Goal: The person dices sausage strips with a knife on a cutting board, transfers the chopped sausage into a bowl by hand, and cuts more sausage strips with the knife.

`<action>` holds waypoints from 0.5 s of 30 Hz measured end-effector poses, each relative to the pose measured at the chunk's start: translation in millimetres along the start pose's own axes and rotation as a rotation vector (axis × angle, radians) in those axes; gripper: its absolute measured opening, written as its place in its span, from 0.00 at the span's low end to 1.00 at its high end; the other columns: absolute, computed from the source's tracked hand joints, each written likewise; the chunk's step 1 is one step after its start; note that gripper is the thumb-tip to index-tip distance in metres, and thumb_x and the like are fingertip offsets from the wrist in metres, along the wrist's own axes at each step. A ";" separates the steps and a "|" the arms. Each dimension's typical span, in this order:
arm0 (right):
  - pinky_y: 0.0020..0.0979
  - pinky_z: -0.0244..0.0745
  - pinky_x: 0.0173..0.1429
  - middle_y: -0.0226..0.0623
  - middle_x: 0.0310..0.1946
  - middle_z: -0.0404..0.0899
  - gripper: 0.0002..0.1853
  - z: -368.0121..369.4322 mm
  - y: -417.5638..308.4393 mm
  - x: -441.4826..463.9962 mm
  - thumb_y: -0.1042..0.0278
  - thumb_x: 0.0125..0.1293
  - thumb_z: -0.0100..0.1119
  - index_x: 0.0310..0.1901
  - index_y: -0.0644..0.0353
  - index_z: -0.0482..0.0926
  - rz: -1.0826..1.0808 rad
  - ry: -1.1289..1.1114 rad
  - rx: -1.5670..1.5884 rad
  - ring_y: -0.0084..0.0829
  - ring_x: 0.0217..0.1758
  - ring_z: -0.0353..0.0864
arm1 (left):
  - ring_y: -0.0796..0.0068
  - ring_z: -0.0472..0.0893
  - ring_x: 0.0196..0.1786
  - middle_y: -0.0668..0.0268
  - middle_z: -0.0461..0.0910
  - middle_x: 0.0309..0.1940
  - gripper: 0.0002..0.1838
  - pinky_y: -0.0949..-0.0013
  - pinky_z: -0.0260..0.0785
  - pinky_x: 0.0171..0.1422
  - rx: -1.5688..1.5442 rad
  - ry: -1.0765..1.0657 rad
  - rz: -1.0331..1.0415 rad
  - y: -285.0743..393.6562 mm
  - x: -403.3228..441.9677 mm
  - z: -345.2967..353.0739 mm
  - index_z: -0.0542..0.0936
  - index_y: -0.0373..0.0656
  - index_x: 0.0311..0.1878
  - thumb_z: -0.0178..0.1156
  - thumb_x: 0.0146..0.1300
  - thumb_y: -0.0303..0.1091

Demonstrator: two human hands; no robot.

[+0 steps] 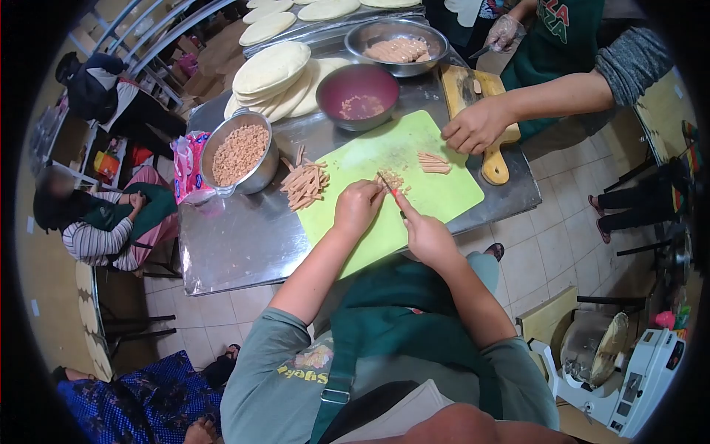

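My right hand [429,238] grips a small knife [390,183] with a red and black handle, its blade at a little heap of chopped sausage [392,177] on the green cutting board [444,192]. Close beside the blade, my left hand [358,207] has its fingers curled and pressed together over sausage strips, mostly hidden under the fingertips. A pile of sausage strips [305,183] lies at the board's left edge. A smaller bundle of strips [434,163] rests on its right side, near a co-worker's hand [477,126] reaching in.
A pot of minced filling [240,154] stands at left by a pink packet [189,164]. Behind the board are a purple-lined bowl [358,92], a steel bowl [399,46] and stacked flat dough rounds [270,70]. A wooden board [495,166] lies at right.
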State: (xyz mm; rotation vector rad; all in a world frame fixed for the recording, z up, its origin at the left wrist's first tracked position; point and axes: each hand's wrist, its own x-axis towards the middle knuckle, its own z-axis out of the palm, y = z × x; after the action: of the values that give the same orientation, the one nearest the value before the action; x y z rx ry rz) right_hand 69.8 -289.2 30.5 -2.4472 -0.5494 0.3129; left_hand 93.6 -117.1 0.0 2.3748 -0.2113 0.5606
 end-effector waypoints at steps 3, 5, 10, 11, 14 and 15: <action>0.47 0.70 0.34 0.50 0.21 0.75 0.31 -2.4 -4.5 -23.9 0.70 0.64 0.46 0.69 0.46 0.55 0.020 -0.002 -0.087 0.50 0.26 0.77 | 0.59 0.80 0.32 0.59 0.81 0.29 0.05 0.62 0.73 0.38 0.032 0.004 -0.014 -1.2 0.2 0.5 0.83 0.38 0.28 0.64 0.51 0.30; 0.46 0.69 0.34 0.52 0.21 0.74 0.32 -3.8 -4.7 -41.2 0.72 0.63 0.47 0.69 0.46 0.55 0.064 -0.004 -0.123 0.52 0.27 0.75 | 0.59 0.80 0.33 0.58 0.81 0.29 0.05 0.62 0.74 0.38 0.013 0.011 -0.001 -2.0 -0.3 0.6 0.82 0.38 0.28 0.64 0.51 0.30; 0.46 0.71 0.32 0.49 0.20 0.75 0.31 -4.1 5.7 -48.0 0.71 0.62 0.48 0.69 0.45 0.57 -0.056 0.157 -0.041 0.49 0.24 0.76 | 0.59 0.80 0.32 0.58 0.81 0.29 0.04 0.62 0.74 0.38 -0.016 0.016 0.040 0.3 -2.0 -2.1 0.82 0.38 0.28 0.62 0.53 0.29; 0.46 0.72 0.32 0.48 0.20 0.74 0.31 -5.2 5.1 -44.9 0.71 0.62 0.48 0.69 0.44 0.57 -0.071 0.192 -0.025 0.49 0.24 0.76 | 0.59 0.80 0.32 0.58 0.80 0.29 0.04 0.62 0.74 0.38 -0.023 0.013 0.047 1.8 -2.6 -3.4 0.82 0.37 0.28 0.61 0.54 0.28; 0.45 0.72 0.31 0.47 0.20 0.74 0.31 -5.6 -3.3 -32.1 0.71 0.61 0.49 0.68 0.45 0.58 -0.019 0.112 -0.138 0.48 0.23 0.77 | 0.58 0.80 0.32 0.57 0.80 0.29 0.04 0.62 0.74 0.36 0.019 0.004 0.063 3.5 -3.4 -3.0 0.81 0.37 0.27 0.60 0.54 0.27; 0.45 0.72 0.31 0.47 0.20 0.74 0.31 -5.7 -4.5 -29.3 0.71 0.61 0.49 0.68 0.45 0.58 -0.023 0.113 -0.139 0.48 0.23 0.77 | 0.58 0.80 0.32 0.57 0.80 0.29 0.04 0.62 0.74 0.36 0.021 0.007 0.063 3.0 -3.4 -2.6 0.81 0.37 0.27 0.60 0.54 0.27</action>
State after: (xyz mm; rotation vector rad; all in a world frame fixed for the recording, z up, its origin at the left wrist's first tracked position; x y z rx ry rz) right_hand 44.3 -302.1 40.5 -2.5715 -0.5660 0.1297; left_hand 88.8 -117.7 2.0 2.3926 -0.2796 0.6038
